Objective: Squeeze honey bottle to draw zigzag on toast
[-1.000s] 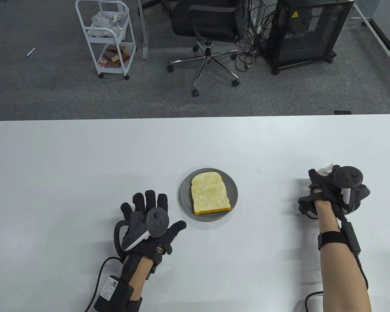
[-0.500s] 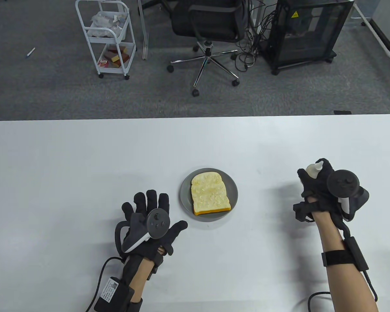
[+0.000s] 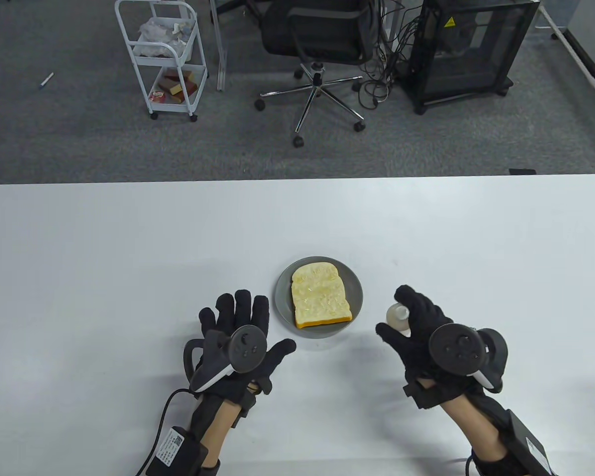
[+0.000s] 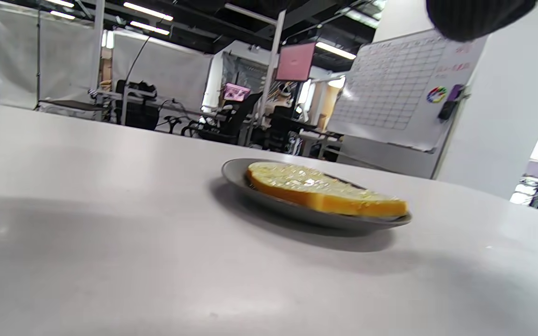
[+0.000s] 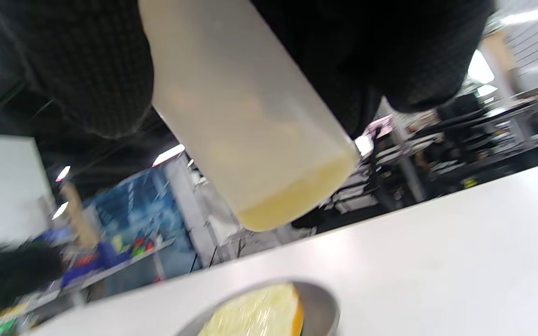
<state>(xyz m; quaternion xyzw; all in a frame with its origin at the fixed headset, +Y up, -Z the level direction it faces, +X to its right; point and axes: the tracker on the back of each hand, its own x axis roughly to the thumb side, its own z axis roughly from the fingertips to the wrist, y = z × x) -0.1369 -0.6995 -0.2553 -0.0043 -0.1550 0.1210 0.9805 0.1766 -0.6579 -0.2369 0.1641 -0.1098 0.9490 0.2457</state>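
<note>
A slice of toast (image 3: 320,300) with a glossy top lies on a grey plate (image 3: 282,297) near the table's front middle. It also shows in the left wrist view (image 4: 325,189) and in the right wrist view (image 5: 255,312). My right hand (image 3: 416,329) grips a translucent honey bottle (image 3: 397,317) just right of the plate, above the table. The bottle fills the top of the right wrist view (image 5: 245,116), a little yellow honey at its lower end. My left hand (image 3: 243,327) rests flat on the table left of the plate, fingers spread, holding nothing.
The white table (image 3: 129,248) spreads wide on all sides of the plate. Beyond its far edge stand a white cart (image 3: 163,59), an office chair (image 3: 317,44) and a black cabinet (image 3: 471,49) on the carpet.
My right hand has carried the bottle from the table's right side leftward and toward me, to just beside the plate. My left hand has shifted slightly right and nearer.
</note>
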